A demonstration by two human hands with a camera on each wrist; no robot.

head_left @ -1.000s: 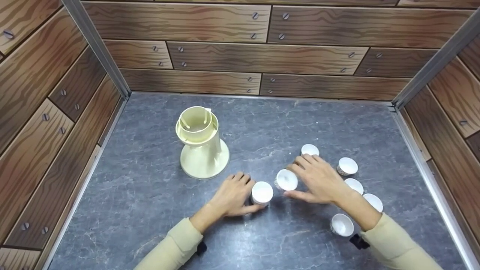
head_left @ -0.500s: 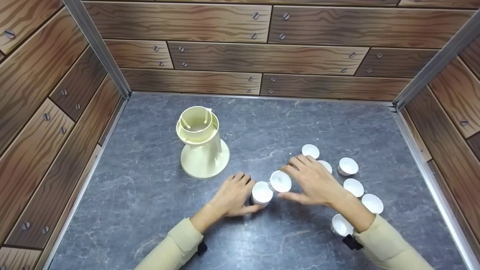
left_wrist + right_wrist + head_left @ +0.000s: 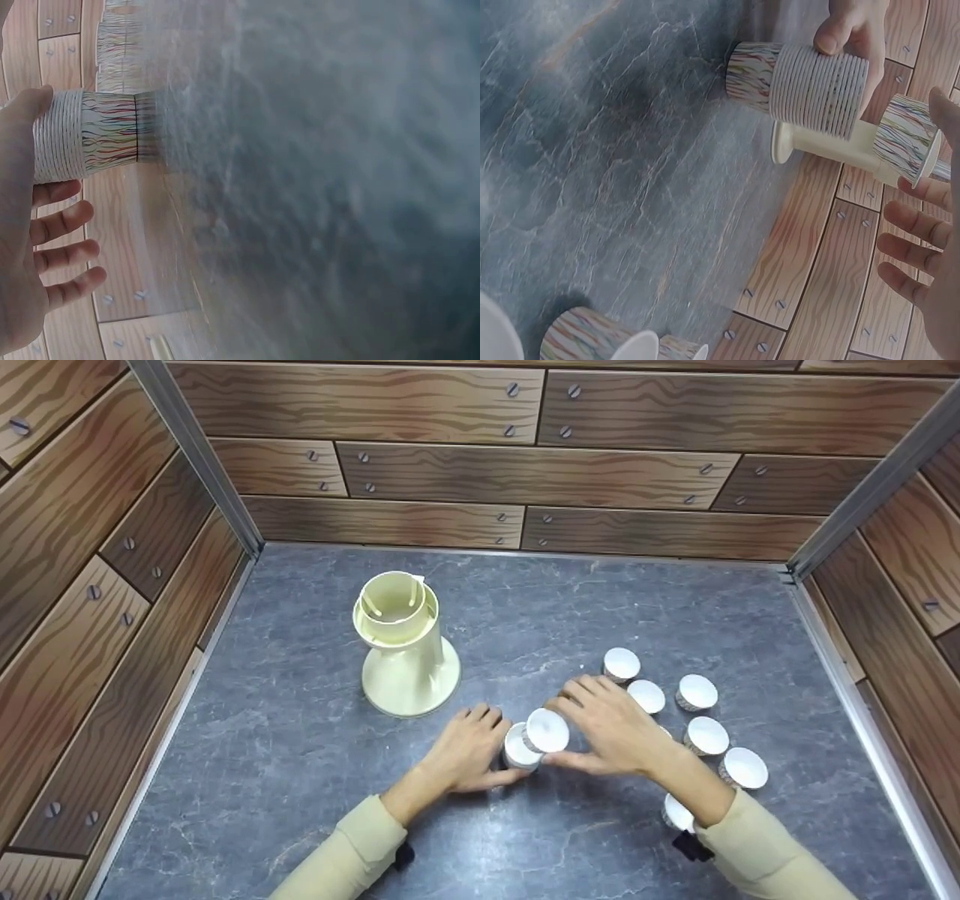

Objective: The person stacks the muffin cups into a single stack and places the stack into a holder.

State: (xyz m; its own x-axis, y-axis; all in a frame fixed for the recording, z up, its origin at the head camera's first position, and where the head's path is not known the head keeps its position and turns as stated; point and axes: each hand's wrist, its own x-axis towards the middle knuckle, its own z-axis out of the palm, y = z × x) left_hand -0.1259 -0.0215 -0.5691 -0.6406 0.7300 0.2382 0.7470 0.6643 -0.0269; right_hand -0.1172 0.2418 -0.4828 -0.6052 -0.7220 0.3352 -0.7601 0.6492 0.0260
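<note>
My left hand (image 3: pixel 466 750) grips an upright stack of paper cups (image 3: pixel 517 751) standing on the table, thumb on one side and fingers on the other. In the right wrist view the stack (image 3: pixel 817 86) shows many nested white rims above one cup's coloured streaky wall. My right hand (image 3: pixel 611 727) pinches a single paper cup (image 3: pixel 547 730) between thumb and fingers. That cup (image 3: pixel 904 139) is upright, raised above the stack's top; from the head it overlaps the stack's right part. In the left wrist view, the remaining fingers of my left hand (image 3: pixel 22 217) are extended below the stack.
Several loose paper cups (image 3: pixel 706 735) stand upright to the right, some partly hidden by my right arm. A cream plastic stand (image 3: pixel 409 675) with a round base and tube-like top is at left of centre. Plank-patterned walls (image 3: pixel 442 472) enclose the dark marbled table (image 3: pixel 300 780).
My right hand has moved left with its cup, from beside the stack to over its top. More loose cups show behind it. My left hand and the stack have stayed in place.
</note>
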